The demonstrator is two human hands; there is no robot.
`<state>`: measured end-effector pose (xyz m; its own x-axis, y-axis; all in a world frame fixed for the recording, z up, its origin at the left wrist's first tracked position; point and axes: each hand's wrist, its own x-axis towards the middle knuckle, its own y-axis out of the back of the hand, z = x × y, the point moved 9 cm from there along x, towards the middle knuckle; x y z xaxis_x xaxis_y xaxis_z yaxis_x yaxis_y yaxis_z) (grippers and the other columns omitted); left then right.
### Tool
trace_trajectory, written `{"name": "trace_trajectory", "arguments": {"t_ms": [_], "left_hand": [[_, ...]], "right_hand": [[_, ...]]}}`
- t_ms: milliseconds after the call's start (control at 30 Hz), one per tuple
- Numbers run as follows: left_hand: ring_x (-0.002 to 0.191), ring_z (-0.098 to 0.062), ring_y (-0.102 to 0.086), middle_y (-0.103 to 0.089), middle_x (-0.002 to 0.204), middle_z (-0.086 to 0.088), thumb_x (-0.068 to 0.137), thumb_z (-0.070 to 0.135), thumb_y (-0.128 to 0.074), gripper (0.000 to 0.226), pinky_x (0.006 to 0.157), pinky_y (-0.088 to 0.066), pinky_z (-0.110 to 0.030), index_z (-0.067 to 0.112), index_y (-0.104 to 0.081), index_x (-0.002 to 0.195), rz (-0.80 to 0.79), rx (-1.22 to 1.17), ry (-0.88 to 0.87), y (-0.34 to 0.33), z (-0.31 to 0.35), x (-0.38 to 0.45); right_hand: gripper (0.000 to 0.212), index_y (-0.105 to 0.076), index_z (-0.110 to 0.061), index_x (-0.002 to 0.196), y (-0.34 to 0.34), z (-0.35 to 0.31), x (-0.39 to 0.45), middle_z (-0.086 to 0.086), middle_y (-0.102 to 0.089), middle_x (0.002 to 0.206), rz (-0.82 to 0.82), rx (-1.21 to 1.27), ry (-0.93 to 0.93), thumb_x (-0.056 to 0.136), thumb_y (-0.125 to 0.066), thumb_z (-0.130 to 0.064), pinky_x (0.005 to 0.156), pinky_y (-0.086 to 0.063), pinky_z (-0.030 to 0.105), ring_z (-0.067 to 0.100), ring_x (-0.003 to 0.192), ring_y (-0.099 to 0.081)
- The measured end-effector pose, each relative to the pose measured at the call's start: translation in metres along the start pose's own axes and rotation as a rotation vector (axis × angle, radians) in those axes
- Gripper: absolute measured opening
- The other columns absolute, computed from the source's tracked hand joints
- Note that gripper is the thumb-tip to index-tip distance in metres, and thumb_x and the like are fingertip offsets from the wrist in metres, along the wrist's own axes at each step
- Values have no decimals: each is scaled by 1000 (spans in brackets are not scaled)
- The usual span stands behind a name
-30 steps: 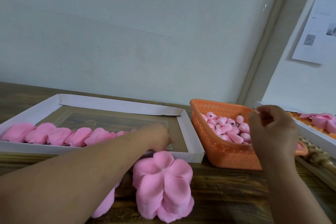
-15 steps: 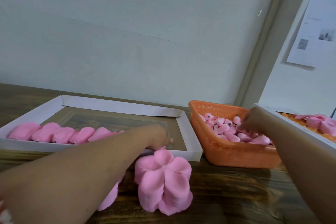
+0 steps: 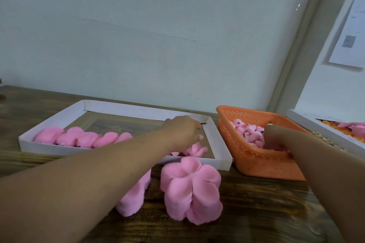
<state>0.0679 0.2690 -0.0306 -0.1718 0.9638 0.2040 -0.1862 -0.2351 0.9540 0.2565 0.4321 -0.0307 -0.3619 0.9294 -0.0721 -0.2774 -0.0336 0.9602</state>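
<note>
The left hand (image 3: 182, 131) hung over the right end of the shallow white cardboard tray (image 3: 126, 109), just above a pink fabric flower (image 3: 194, 150) lying inside. Whether its fingers gripped it, I couldn't tell. The right hand (image 3: 276, 138) was down in the orange plastic mesh basket (image 3: 262, 165), fingers sunk among small pink buds (image 3: 248, 131), grip hidden. A pink petal stack (image 3: 189, 189) sat on the wooden table (image 3: 256, 213).
</note>
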Motion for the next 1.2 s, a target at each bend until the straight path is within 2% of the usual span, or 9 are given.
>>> {"name": "trace_trajectory", "arguments": {"t_ms": [100,200,300,400,567,633,733,967,1200], "left_hand": [[117,-21,-52,-59,128,-3,93,28,-56,33,96,-43,-34,18,-62,124,12,-83,-58,14,8,-10],[88,-26,-65,-71,95,-8,85,15,-59,20,78,-53,-35,8,-73,99,-75,-161,-72,13,12,-23],[81,-27,-67,-73,85,-8,84,11,-58,19,70,-54,-34,9,-74,95,-75,-142,-51,18,3,-32],[79,-10,-57,-69,91,3,87,18,-62,17,60,-40,-13,16,-74,99,48,-128,-22,41,-20,-45],[79,-6,-58,-70,90,10,87,22,-65,13,55,-38,-2,22,-75,95,78,-126,63,61,-72,-77],[70,-1,-56,-64,76,21,85,23,-66,13,51,-37,-6,29,-75,92,29,-107,95,58,-87,-89],[64,6,-52,-54,68,28,81,30,-65,23,53,-33,-11,43,-72,98,-106,17,72,44,-92,-102],[71,0,-47,-54,79,20,87,27,-61,23,59,-33,-14,32,-71,106,-125,136,8,35,-92,-110],[71,-7,-52,-62,77,10,85,21,-61,10,56,-33,-17,23,-71,82,-56,180,32,35,-96,-110]], "right_hand": [[47,-46,-12,134,-6,-2,2,13,-45,133,-35,7,33,95,-46,-38,95,-39,27,23,120,-47],[40,-46,-23,135,-11,-8,-1,11,-41,130,-90,-57,98,97,-42,-36,100,-37,30,25,121,-44],[35,-56,-13,124,-4,-8,0,6,-54,108,-45,-102,104,93,-52,-29,86,-44,25,20,104,-54],[35,-59,-3,115,2,-4,0,5,-60,96,-3,-42,84,85,-65,-22,72,-49,22,15,81,-57],[18,-64,-6,97,10,4,-4,-2,-50,66,33,23,87,83,-67,-17,39,-35,12,10,57,-49],[12,-66,-9,85,17,9,-2,0,-55,66,109,55,73,84,-64,-20,47,-41,16,15,63,-53],[31,-59,-8,68,32,25,-2,13,-61,74,307,236,0,91,-51,-29,68,-47,29,27,72,-56],[36,-62,-5,67,54,48,-27,16,-58,60,629,609,-77,92,-52,-28,58,-39,32,33,61,-54],[27,-61,-14,65,37,41,-48,12,-60,55,583,674,-53,88,-57,-27,56,-42,31,29,58,-56]]}}
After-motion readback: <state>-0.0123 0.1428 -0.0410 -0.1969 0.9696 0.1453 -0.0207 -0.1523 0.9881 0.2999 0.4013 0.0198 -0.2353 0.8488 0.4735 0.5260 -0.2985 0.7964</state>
